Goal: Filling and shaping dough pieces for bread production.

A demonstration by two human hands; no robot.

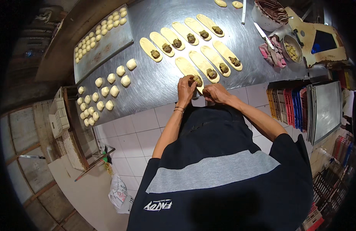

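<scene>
Steel, dull and scuffed, makes up the bench (pixel 155 82) you lean over, and both your hands meet at its near edge on one flattened dough strip (pixel 187 68). Your left hand (pixel 185 89) has its fingers bent together over the strip's near end, pinching dough around a dark lump of filling (pixel 197 80); your right hand (pixel 215 93) lies just beside it at 3 o'clock, fingers pressed low on the same end, though how tightly they close I cannot tell. Held this way, the near end seems to be folded over the filling while the rest lies flat. The strip's long axis runs from your hands toward 11 o'clock, its far rounded end pointing away from you. Other filled strips (pixel 208 57) lie in two rows beyond, parallel to it, likely laid so for reach in turn. Small dough balls (pixel 108 90) sit in rows at 9 o'clock, more on a tray (pixel 108 50) farther off.
</scene>
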